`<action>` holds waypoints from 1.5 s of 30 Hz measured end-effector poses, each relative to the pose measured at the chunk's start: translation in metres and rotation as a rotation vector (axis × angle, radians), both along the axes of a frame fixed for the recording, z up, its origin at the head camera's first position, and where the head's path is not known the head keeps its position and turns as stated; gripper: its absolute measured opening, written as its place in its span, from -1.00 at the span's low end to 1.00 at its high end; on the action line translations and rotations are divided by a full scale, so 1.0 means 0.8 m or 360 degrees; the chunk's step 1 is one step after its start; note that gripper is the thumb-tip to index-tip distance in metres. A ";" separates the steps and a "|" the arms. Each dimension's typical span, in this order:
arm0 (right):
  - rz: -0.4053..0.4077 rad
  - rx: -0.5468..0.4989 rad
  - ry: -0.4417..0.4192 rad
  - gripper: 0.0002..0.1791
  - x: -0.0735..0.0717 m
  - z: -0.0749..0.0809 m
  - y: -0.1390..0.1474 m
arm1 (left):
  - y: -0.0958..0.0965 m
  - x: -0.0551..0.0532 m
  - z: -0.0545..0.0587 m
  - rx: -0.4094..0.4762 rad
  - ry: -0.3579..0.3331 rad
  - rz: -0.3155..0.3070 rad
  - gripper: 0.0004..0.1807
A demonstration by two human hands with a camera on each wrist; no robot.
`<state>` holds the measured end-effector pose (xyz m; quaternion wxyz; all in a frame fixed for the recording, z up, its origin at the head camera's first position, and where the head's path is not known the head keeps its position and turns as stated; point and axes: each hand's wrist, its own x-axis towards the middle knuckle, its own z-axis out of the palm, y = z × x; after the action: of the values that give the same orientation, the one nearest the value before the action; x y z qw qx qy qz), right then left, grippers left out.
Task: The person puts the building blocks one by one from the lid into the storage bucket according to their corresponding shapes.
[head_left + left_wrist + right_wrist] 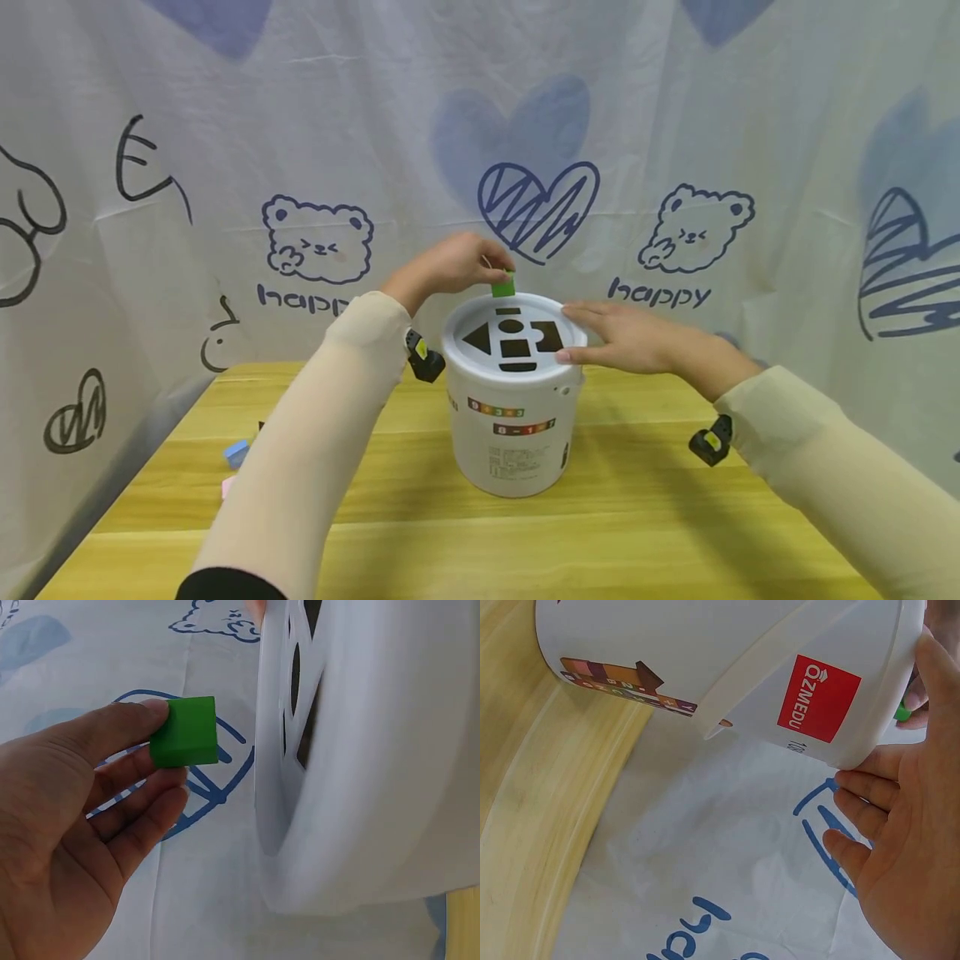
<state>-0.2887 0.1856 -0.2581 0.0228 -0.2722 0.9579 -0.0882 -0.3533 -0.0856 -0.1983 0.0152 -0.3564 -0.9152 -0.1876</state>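
My left hand [455, 265] pinches a small green block [503, 285] between thumb and fingertips, just above the far edge of a white bucket [510, 442]. The left wrist view shows the block [187, 735] as squarish with flat faces, held a little apart from the bucket's rim [268, 817]. Cut into the white lid [459, 354] are several dark holes: a triangle, a circle, a square, narrow slots and a notched shape. My right hand [637, 336] rests on the lid's right edge, thumb and fingers spread. In the right wrist view its extended fingers [866, 787] touch the rim.
The bucket stands on a yellow wooden table [420, 533]. A blue block [236, 453] and a pink piece [227, 487] lie at the left, partly behind my left sleeve [300, 475]. A white curtain [405, 125] with blue drawings hangs behind the table.
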 end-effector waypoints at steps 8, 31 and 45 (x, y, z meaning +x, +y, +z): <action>-0.0003 -0.0010 0.0003 0.14 0.001 -0.002 0.000 | 0.013 -0.009 0.002 -0.0119 -0.0065 -0.0024 -0.74; -0.0002 -0.0020 0.0011 0.14 0.001 -0.002 0.000 | 0.031 -0.017 -0.014 -0.0289 -0.0145 0.0014 -0.81; -0.0004 0.0000 0.0031 0.12 0.001 -0.003 0.000 | 0.016 -0.011 -0.015 -0.0246 -0.0050 -0.0009 -0.71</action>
<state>-0.2882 0.1855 -0.2607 0.0133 -0.2719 0.9584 -0.0856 -0.3622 -0.0728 -0.2105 -0.0272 -0.3562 -0.9260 -0.1219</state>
